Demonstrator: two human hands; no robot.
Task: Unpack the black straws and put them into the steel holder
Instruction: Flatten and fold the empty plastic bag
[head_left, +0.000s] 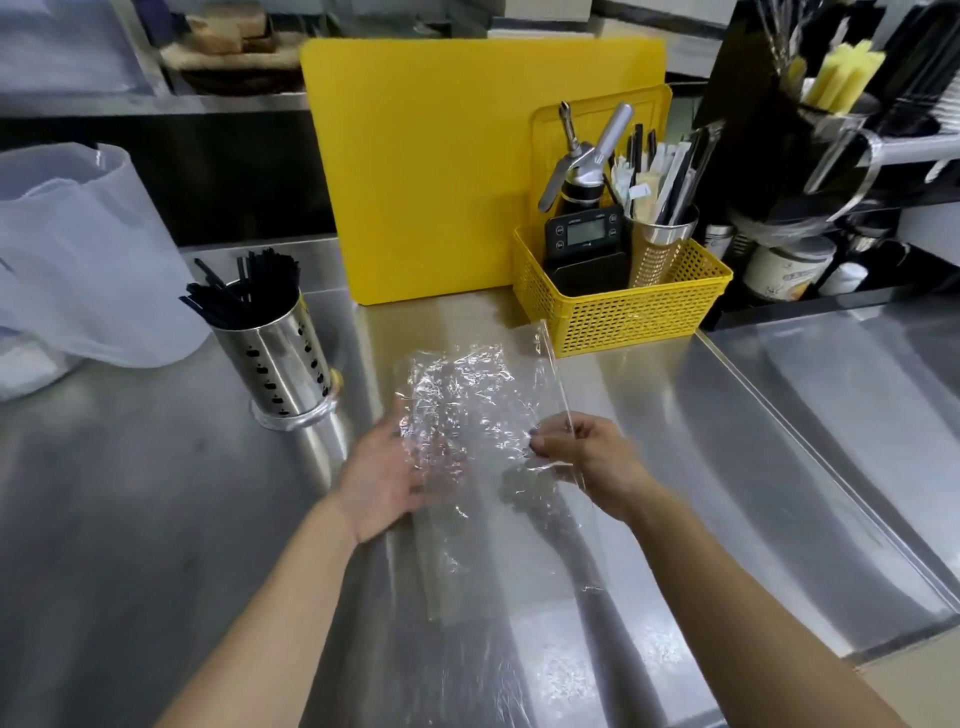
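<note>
Two bare forearms reached in from the bottom of the frame toward the middle of a steel counter (130, 519). Between them a clear wrapper (467, 410), crinkled and see-through, was held just above the counter at the centre of the frame, with nothing dark visible inside it. The left hand (384, 478) was at the wrapper's lower left edge, its fingers fairly straight and loosely spread against the film, some of them showing through it. The right hand (587, 462) pinched the wrapper's right edge between thumb and curled fingers, and a stiff strip of the film rose from that pinch toward the upper right.

The black straws (244, 291) stood bunched in the steel holder (275, 358), a shiny cylinder with rows of small slots, at centre left of the frame and well apart from both hands. The straws leaned toward the left rim. Just left of the holder, a big white plastic bag (78, 249) filled the left edge.

Behind the wrapper a yellow cutting board (441, 171) stood upright at top centre. To its right sat a yellow basket (623, 306) holding a digital timer (584, 234), a metal-topped dispenser (582, 166) and a perforated steel cup (660, 249) of wrapped sticks.
</note>
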